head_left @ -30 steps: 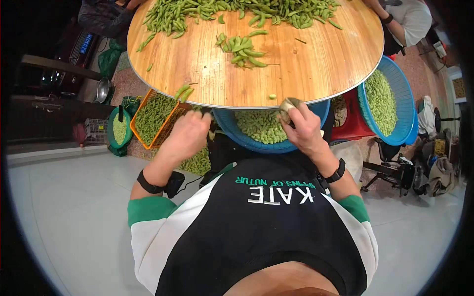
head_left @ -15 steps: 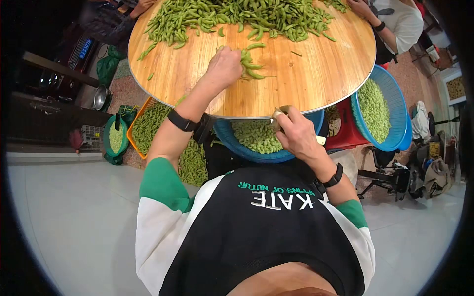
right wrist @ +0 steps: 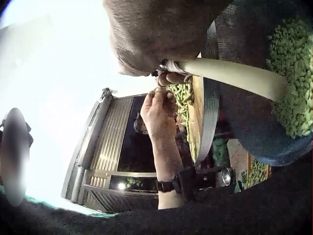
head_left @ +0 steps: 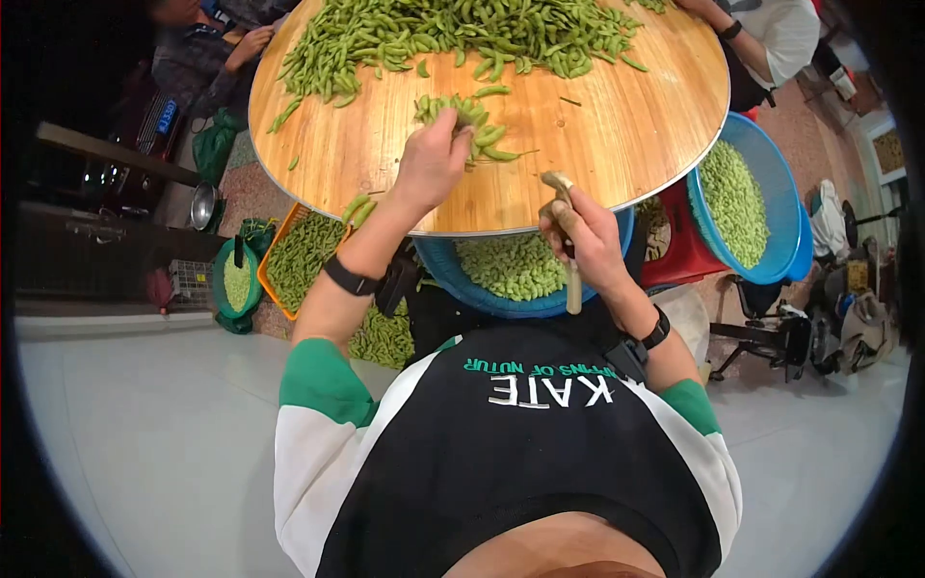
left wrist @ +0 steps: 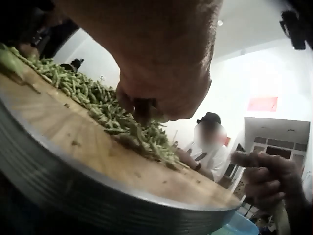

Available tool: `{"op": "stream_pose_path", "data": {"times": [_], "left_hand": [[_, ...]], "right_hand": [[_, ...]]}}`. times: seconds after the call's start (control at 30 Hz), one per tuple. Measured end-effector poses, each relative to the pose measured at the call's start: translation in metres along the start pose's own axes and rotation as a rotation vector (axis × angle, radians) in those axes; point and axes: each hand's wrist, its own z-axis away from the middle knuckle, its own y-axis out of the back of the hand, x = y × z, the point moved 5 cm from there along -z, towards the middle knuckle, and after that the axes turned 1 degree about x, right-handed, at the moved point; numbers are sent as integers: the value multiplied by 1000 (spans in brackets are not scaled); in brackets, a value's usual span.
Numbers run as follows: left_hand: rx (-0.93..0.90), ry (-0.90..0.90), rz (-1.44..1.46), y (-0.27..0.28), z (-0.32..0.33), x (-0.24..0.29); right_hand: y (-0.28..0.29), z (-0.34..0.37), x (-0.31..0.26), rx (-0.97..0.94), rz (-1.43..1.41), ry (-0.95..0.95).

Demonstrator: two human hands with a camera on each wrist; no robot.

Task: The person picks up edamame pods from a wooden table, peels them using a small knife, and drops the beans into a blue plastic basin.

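Note:
On the round wooden table, my left hand (head_left: pixel 432 164) reaches into a small heap of green soybean pods (head_left: pixel 491 135), its thumb and fingers curled onto some of them. The left wrist view shows that hand from behind, its fingertips dark against the pods. My right hand (head_left: pixel 590 241), at the near table edge, grips a tool with a long cream handle (head_left: pixel 574 289) that points down toward me; the tool's other end is hidden in the fist. Brownish coverings (head_left: pixel 556 180) wrap some of its fingers. Below sits a blue basket (head_left: pixel 434 265) of shelled beans (head_left: pixel 511 265).
A large pile of pods (head_left: pixel 462 34) covers the far side of the table (head_left: pixel 636 144). Two pods (head_left: pixel 358 210) lie by the left edge. An orange crate (head_left: pixel 279 289) of pods stands left, another blue basket (head_left: pixel 785 207) right. Other people sit at the table's far sides.
My left hand has gone from the near table edge forward to the small pod heap. The right hand stays near the edge but has turned, so the cream handle now points down.

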Motion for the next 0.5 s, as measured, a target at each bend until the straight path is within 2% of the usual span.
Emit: {"op": "stream_pose_path", "data": {"times": [0.03, 0.07, 0.13, 0.17, 0.23, 0.43, 0.5], "left_hand": [[-97, 197, 356, -5, 7, 3], [-112, 194, 361, -6, 14, 14], [-311, 399, 818, -25, 32, 28], [-353, 412, 879, -31, 40, 34], [-388, 416, 904, -38, 46, 40], [-413, 436, 948, -45, 56, 42], [-479, 452, 922, -49, 58, 39]], "right_hand": [[-2, -2, -1, -33, -144, -23], [-4, -4, -2, -64, -285, -45], [-6, -5, -1, -73, -370, -72], [-9, -4, -2, -106, -444, -111], [-14, 1, -5, -156, -575, -166], [-9, 7, 6, -199, -694, -210], [-10, 8, 7, -202, -704, -209]]}}
